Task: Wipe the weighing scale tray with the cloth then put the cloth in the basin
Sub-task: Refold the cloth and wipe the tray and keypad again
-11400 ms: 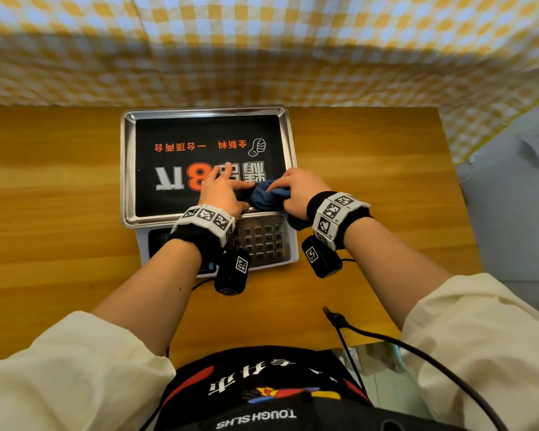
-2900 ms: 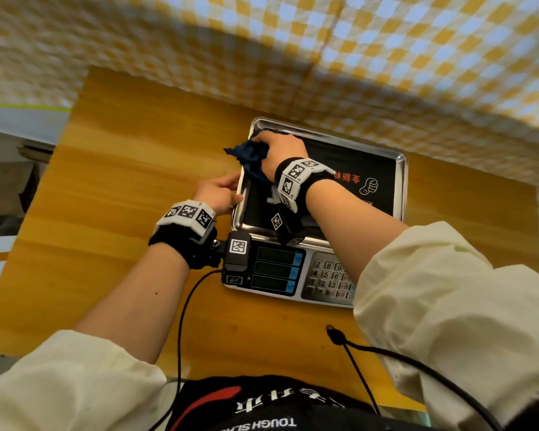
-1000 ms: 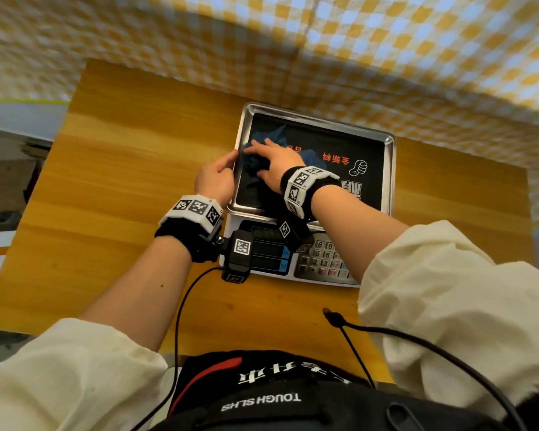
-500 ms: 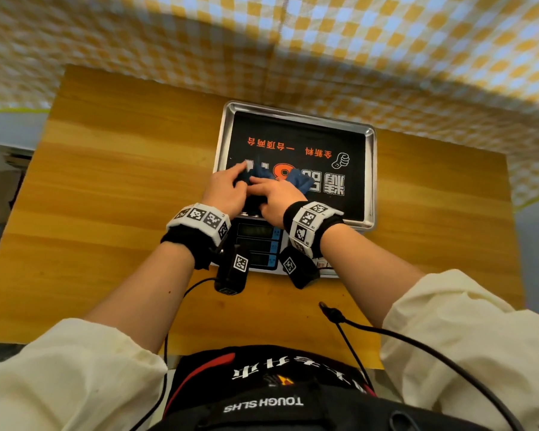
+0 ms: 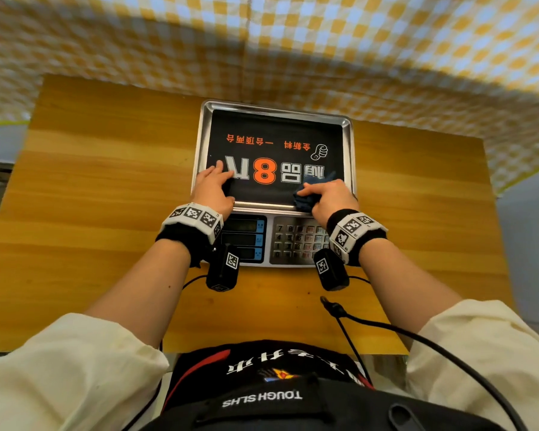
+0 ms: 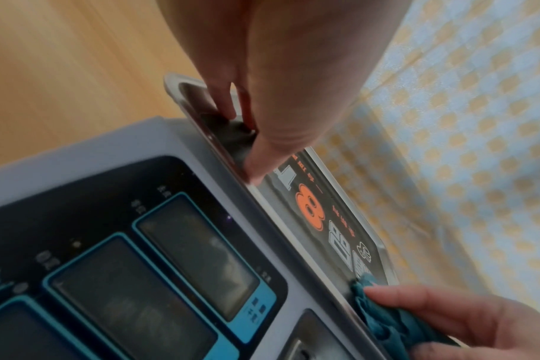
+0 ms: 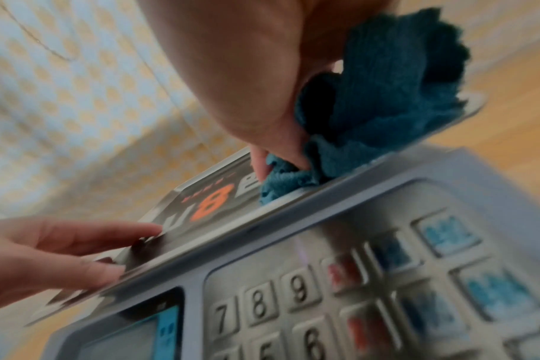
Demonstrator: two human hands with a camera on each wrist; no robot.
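A weighing scale stands mid-table, its steel tray [image 5: 350,150] lined with a black printed sheet. My right hand [image 5: 330,197] grips a bunched dark blue cloth [image 5: 307,195] at the tray's near right corner; in the right wrist view the cloth [image 7: 382,109] bulges from under the palm onto the tray rim [image 7: 201,246]. My left hand [image 5: 212,188] lies flat on the tray's near left corner, fingers straight, thumb on the rim. The left wrist view shows those fingers [image 6: 222,97] pressing the tray [image 6: 339,194] and the cloth [image 6: 382,314] at lower right.
The scale's display [image 5: 245,237] and keypad [image 5: 299,241] face me under the wrists. The wooden table [image 5: 106,197] extends to both sides. A yellow checked curtain [image 5: 262,42] hangs behind. A black cable [image 5: 386,328] runs off the near edge. No basin is in view.
My right hand has dragged the cloth from the tray's near left to its near right corner. My left hand has shifted left onto the near left corner and flattened.
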